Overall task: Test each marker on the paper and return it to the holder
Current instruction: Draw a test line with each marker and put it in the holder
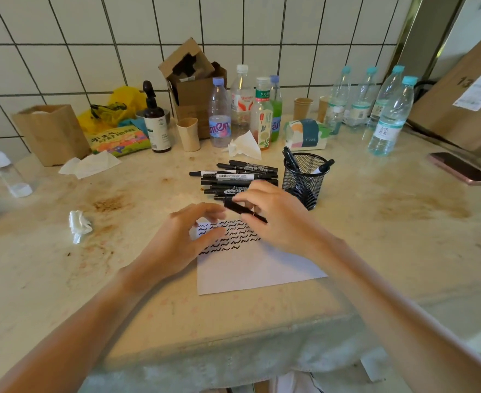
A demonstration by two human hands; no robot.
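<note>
A black marker (243, 210) is held in the right hand (280, 222), just above the far edge of the white paper (257, 268). The fingers of that hand pinch the marker, which lies tilted, its far end pointing left toward the left hand (185, 236). The left hand hovers over the left side of the paper with its fingers loosely spread and holding nothing; its fingertips are just beside the marker's end, but I cannot tell if they touch it.

The paper lies flat on the table (375, 236), near the person. Rows of little black squiggles (233, 236) cover its far part, and the near part is blank.

Just past the hands is a pile of black markers (238, 178) lying on the table. To the right of the pile stands a black mesh holder (304, 180) with a few markers sticking up in it.

Farther back, near the tiled wall (92, 38), stand plastic bottles (240, 106), paper cups (189, 134), a tissue pack (304, 134) and cardboard boxes (194, 80). A crumpled tissue (79, 225) lies on the left, and a phone (460, 168) on the far right
</note>
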